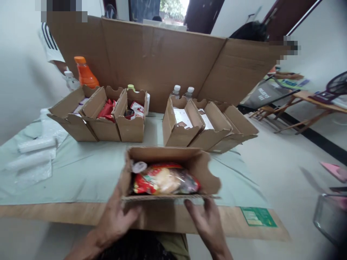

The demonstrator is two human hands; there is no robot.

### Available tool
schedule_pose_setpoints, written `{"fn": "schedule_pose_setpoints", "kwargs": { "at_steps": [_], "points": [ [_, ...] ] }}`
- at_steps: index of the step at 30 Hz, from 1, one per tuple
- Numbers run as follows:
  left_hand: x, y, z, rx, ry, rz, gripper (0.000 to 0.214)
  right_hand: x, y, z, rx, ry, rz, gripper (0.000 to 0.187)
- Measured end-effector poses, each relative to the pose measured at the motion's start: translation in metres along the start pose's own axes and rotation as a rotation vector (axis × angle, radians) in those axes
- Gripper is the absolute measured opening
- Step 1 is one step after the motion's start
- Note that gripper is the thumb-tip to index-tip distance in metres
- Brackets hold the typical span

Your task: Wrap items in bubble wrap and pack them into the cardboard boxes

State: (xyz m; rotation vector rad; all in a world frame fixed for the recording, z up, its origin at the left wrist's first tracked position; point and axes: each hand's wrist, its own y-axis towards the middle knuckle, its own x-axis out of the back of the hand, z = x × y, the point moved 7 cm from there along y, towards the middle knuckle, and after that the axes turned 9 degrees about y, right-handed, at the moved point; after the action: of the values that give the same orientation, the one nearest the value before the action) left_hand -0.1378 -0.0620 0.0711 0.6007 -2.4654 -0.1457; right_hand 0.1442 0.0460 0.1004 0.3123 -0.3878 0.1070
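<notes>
Between my two hands is an open-topped cardboard box [211, 173], held near the table's front edge. A shiny red and clear food packet [165, 180] lies inside it, and a white round cap [139, 167] shows at its left end. My left hand [116, 213] grips the box's near left corner, thumb along the front wall. My right hand [207, 216] holds the near right side, its thumb against the front; the other fingers are partly hidden beneath. The box is slightly blurred.
Cardboard boxes with packets stand at the back left [105, 126] and back right [181, 133]. Behind them are an orange bottle [86, 74], clear bottles [189, 93] and a tall cardboard panel [168, 57]. Bubble wrap [35, 159] lies left; a green card [258, 216] is front right.
</notes>
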Motion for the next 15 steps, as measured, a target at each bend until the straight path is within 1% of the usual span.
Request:
{"fn": "schedule_pose_setpoints", "kwargs": {
  "at_steps": [2,3,4,5,7,9,11,13,15],
  "points": [
    [0.033,0.007,0.019,0.102,0.074,-0.129,0.062,-0.035,0.009,0.024,0.067,0.092,0.147,0.044],
    [0.043,0.014,0.022,0.124,0.09,-0.17,0.064,-0.048,0.017,0.033,0.096,0.139,0.197,0.048],
    [0.048,0.021,0.022,0.127,0.086,-0.19,0.066,-0.056,0.025,0.039,0.115,0.179,0.219,0.051],
    [0.047,0.026,0.018,0.11,0.066,-0.194,0.069,-0.057,0.032,0.04,0.122,0.209,0.212,0.052],
    [0.031,0.029,0.004,0.054,0.02,-0.146,0.072,-0.046,0.04,0.031,0.103,0.231,0.142,0.051],
    [0.011,0.02,-0.007,0.019,0.004,-0.096,0.073,-0.03,0.039,0.014,0.077,0.22,0.079,0.052],
    [-0.002,0.006,-0.009,0.019,0.011,-0.08,0.075,-0.027,0.036,-0.002,0.064,0.217,0.082,0.053],
    [-0.005,-0.007,-0.004,0.043,0.02,-0.1,0.076,-0.039,0.04,-0.01,0.067,0.232,0.127,0.057],
    [-0.003,-0.017,0.006,0.082,0.018,-0.115,0.076,-0.06,0.052,-0.009,0.089,0.256,0.159,0.062]
  ]
}}
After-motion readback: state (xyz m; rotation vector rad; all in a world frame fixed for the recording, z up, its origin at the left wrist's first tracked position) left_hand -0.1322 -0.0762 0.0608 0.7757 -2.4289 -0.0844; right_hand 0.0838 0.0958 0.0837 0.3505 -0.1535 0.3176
